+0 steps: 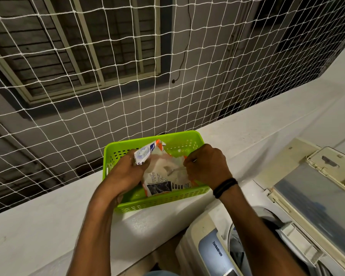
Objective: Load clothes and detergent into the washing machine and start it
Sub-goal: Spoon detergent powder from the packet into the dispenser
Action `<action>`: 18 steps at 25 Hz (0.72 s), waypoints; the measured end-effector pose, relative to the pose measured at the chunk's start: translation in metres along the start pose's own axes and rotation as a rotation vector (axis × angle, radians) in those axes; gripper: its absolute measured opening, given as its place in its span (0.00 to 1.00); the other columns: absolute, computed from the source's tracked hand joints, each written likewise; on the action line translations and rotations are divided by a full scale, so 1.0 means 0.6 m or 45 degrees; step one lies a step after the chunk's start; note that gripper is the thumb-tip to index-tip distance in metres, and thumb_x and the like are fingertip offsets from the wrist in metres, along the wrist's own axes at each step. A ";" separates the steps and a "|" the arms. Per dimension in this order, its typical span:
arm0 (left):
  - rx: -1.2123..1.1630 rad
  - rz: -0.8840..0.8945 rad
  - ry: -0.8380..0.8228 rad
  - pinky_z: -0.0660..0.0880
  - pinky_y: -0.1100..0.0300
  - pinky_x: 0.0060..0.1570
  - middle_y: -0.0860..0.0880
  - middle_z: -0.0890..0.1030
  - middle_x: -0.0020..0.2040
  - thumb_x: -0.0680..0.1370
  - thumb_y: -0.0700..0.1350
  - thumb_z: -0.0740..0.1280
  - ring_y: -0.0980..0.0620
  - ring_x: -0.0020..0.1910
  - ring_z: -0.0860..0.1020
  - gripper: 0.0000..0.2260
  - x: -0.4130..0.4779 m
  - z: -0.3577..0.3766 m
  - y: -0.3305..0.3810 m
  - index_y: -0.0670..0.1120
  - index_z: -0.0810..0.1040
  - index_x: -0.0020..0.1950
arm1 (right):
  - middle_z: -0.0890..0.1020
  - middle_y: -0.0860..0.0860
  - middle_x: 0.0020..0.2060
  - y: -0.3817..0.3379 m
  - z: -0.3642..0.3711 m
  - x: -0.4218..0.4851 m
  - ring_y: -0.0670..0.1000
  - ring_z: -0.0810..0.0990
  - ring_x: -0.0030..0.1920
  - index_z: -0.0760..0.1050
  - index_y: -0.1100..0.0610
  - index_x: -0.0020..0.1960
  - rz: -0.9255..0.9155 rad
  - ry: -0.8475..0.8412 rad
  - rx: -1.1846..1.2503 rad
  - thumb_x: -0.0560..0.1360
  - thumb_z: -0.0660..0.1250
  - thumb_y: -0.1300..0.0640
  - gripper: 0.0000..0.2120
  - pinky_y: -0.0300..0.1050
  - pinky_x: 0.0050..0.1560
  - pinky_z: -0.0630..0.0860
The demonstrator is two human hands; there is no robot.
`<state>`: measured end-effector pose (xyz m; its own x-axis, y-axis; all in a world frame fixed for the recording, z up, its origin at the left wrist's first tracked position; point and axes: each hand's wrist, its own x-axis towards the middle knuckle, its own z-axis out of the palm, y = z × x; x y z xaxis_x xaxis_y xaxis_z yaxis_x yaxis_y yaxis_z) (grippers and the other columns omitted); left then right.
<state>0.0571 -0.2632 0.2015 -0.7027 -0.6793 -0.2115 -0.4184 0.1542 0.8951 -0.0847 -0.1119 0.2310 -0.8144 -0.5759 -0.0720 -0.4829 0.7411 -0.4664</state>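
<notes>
— Detergent packet (160, 183): where is it?
— Inside the green basket (116, 155) on the bench (38, 226). Left hand (127, 172) fingers grip its top flap; right hand (207, 166) fingers pinch a thin metal handle (175, 169) dipping inside. Washing machine (211, 253), lid up, far right.

Both forearms stretched fwd; L hand (127, 172) gripped packet (159, 183) edge, R hand (207, 166) pinched spoon (175, 169) w/ curled fingers.

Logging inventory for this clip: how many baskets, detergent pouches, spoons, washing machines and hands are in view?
Green basket: 1
Detergent pouch: 1
Metal spoon: 1
Washing machine: 1
Hands: 2, left hand and right hand
Total: 6
</notes>
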 end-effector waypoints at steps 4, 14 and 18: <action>-0.059 0.002 0.031 0.73 0.64 0.44 0.54 0.82 0.54 0.81 0.51 0.64 0.62 0.47 0.78 0.12 -0.002 0.000 0.007 0.52 0.76 0.63 | 0.85 0.55 0.32 0.001 0.024 0.013 0.59 0.85 0.38 0.81 0.58 0.39 0.082 -0.195 0.332 0.63 0.60 0.49 0.16 0.54 0.46 0.83; -0.150 -0.030 -0.001 0.78 0.53 0.55 0.51 0.84 0.55 0.79 0.48 0.68 0.50 0.55 0.82 0.11 -0.007 -0.004 -0.007 0.50 0.79 0.61 | 0.84 0.50 0.26 -0.004 -0.008 -0.005 0.51 0.85 0.33 0.83 0.60 0.36 0.064 -0.119 0.485 0.67 0.64 0.59 0.10 0.51 0.43 0.83; -0.094 -0.026 0.009 0.80 0.51 0.54 0.55 0.85 0.54 0.76 0.52 0.71 0.53 0.53 0.83 0.14 -0.012 -0.006 -0.003 0.54 0.79 0.61 | 0.85 0.53 0.30 0.005 -0.039 -0.023 0.53 0.86 0.33 0.85 0.56 0.35 0.169 -0.165 0.699 0.68 0.64 0.64 0.11 0.52 0.46 0.84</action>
<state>0.0651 -0.2608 0.2027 -0.6904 -0.6867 -0.2277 -0.3888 0.0868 0.9172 -0.0827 -0.0938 0.2510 -0.7938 -0.5532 -0.2525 -0.1131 0.5423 -0.8325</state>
